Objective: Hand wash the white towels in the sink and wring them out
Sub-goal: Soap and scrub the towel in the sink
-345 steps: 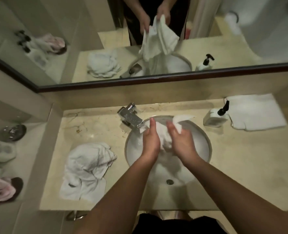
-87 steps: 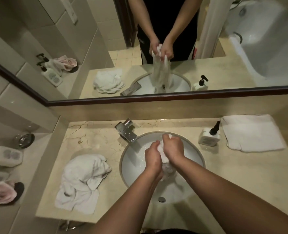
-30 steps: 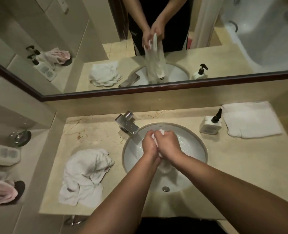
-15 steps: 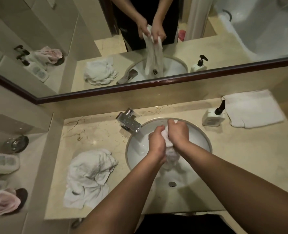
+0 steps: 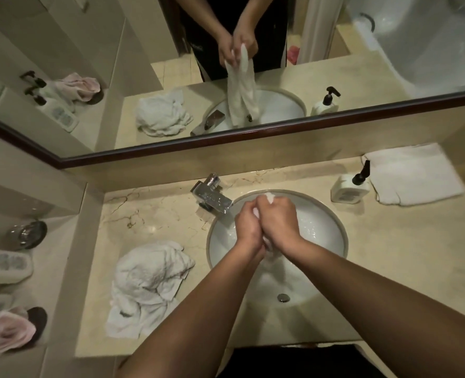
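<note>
Both hands, left hand (image 5: 249, 227) and right hand (image 5: 279, 223), are gripping the white towel (image 5: 270, 197), fingers clamped around it, over the sink (image 5: 324, 230); twisting in opposite directions, low, should be keeping drips inside.

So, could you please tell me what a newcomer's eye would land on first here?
Two hands, the left hand and the right hand, pressed together over the round sink, gripping a bunched white towel. Next, the crumpled towel pile on the counter to the left, and the folded towel beside the soap dispenser to the right.
</note>
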Tool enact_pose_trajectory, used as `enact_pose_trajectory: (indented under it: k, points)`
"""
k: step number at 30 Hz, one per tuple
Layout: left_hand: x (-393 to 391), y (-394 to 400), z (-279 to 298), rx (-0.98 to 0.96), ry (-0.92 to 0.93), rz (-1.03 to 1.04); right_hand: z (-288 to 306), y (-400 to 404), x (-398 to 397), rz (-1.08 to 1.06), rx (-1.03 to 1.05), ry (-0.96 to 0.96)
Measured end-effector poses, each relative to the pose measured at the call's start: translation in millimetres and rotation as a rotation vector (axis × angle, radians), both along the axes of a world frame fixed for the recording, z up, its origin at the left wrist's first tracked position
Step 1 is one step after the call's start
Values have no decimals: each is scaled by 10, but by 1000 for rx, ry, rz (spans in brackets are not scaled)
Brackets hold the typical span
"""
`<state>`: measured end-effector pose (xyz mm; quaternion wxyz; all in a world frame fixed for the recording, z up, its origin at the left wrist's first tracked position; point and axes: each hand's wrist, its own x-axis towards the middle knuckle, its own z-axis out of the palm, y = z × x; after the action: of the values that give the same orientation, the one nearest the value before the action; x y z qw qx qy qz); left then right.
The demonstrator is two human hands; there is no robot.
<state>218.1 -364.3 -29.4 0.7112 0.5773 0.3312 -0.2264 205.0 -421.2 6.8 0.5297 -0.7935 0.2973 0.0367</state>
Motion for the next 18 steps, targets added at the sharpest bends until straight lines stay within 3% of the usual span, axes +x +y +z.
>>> enact_pose_trajectory:
  k: [4,8,14,18]
  points:
    - [-6,-60,32,-41,-39,-55,-11,-212,196,-176,29,59]
    - [90,-3,58,-48,19,31,45,46,6,-37,37,-26]
    - [-22,-62,-8,-79,-15,-13,32,-165,161,-126,-4,43]
    - [48,-6,-19,-77,1,25,60,72,-33,31,-64,-78]
